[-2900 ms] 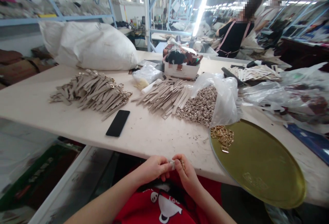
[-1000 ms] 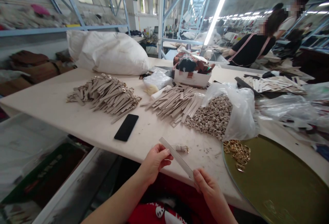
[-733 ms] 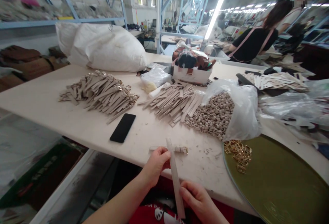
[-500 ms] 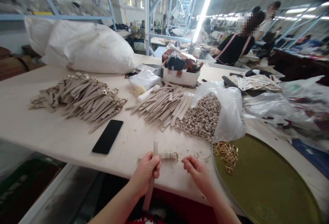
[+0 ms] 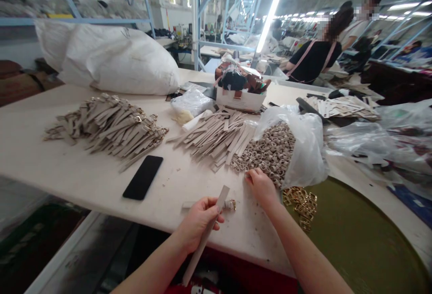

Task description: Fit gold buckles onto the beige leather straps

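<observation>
My left hand (image 5: 202, 222) grips a flat beige strap (image 5: 221, 199), which slants up to the right over the table's front edge. Behind that hand a beige strap with a gold buckle (image 5: 231, 204) lies on the table, partly covered by my fingers. At the near edge of a heap of small beige strap loops (image 5: 275, 150) is my right hand (image 5: 263, 189), its fingertips pinched together. What sits between those fingertips is too small to make out. Loose gold buckles (image 5: 302, 204) lie on an olive round tray (image 5: 351, 231) to the right.
A black phone (image 5: 143, 177) lies left of my hands. Behind it is a pile of buckled straps (image 5: 111, 125), with plain straps (image 5: 216, 139) in the middle. A plastic bag (image 5: 307, 150), white box (image 5: 239, 99) and big white sack (image 5: 111, 60) stand farther back. A person (image 5: 313, 58) is beyond the table.
My right hand has moved forward from the front of the table to the loop heap. The strap in my left hand has tilted from near upright to leaning right.
</observation>
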`<control>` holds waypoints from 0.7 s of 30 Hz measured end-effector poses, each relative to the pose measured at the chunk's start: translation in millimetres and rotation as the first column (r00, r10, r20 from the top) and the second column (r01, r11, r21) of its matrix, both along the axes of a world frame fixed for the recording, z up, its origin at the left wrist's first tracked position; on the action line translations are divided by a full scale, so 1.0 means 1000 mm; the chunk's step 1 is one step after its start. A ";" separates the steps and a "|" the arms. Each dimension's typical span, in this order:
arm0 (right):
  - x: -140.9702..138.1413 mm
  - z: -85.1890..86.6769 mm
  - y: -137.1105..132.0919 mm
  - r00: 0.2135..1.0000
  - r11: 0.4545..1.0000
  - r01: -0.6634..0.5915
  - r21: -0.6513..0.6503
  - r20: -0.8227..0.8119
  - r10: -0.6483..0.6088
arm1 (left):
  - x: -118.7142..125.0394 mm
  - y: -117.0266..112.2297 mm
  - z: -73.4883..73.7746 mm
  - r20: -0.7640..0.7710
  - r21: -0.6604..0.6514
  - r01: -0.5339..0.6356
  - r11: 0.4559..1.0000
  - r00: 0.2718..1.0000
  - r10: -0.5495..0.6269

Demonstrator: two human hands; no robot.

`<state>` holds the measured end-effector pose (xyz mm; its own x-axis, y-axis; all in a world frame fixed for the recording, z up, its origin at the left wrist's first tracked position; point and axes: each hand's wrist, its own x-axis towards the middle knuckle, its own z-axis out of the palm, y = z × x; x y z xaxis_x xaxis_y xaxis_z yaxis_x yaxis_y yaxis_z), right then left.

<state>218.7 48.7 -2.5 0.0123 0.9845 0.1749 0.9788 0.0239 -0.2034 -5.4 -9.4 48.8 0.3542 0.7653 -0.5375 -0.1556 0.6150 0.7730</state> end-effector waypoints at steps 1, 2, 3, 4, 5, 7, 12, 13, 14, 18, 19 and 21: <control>0.000 0.000 -0.005 1.000 1.000 0.003 -0.001 -0.010 -0.003 | 0.000 -0.002 0.001 -0.003 -0.007 -0.004 1.000 1.000 0.004; 0.000 0.000 -0.010 1.000 1.000 0.010 0.000 -0.030 -0.010 | 0.000 -0.005 0.003 -0.009 -0.010 -0.005 1.000 1.000 0.005; -0.001 0.000 -0.016 0.998 1.000 0.017 0.006 -0.062 -0.016 | 0.001 -0.007 0.005 -0.014 -0.011 -0.002 1.000 1.000 0.001; -0.001 0.000 -0.022 0.994 1.000 0.018 0.014 -0.110 -0.017 | 0.001 -0.010 0.006 -0.020 -0.011 0.005 1.000 1.000 -0.005; -0.003 0.001 -0.028 0.984 1.000 0.015 0.023 -0.177 -0.011 | 0.001 -0.013 0.007 -0.026 -0.009 0.011 1.000 1.000 -0.012; -0.009 0.005 -0.040 0.921 0.999 0.025 0.030 -0.389 -0.012 | 0.001 -0.018 0.008 -0.036 0.011 0.024 1.000 0.999 -0.024; -0.043 0.019 -0.077 0.205 0.983 -0.051 -0.174 -0.966 -0.161 | 0.002 -0.028 0.010 -0.076 0.074 0.044 0.996 0.996 -0.039; -0.051 0.022 -0.084 0.053 0.977 -0.080 -0.199 -0.979 -0.196 | 0.002 -0.030 0.011 -0.069 0.052 0.049 0.997 0.997 -0.045; -0.057 0.025 -0.091 -0.061 0.972 -0.099 -0.215 -0.973 -0.222 | 0.002 -0.033 0.012 -0.054 0.017 0.057 0.998 0.997 -0.056; -0.070 0.033 -0.109 -0.247 0.952 -0.157 -0.264 -0.923 -0.296 | 0.002 -0.041 0.016 0.009 -0.120 0.110 0.987 0.994 -0.110; -0.070 0.033 -0.111 -0.263 0.947 -0.165 -0.275 -0.913 -0.311 | 0.003 -0.043 0.016 0.018 -0.137 0.118 0.984 0.993 -0.117; -0.070 0.033 -0.114 -0.277 0.941 -0.169 -0.294 -0.902 -0.332 | 0.003 -0.046 0.014 0.035 -0.158 0.129 0.979 0.992 -0.125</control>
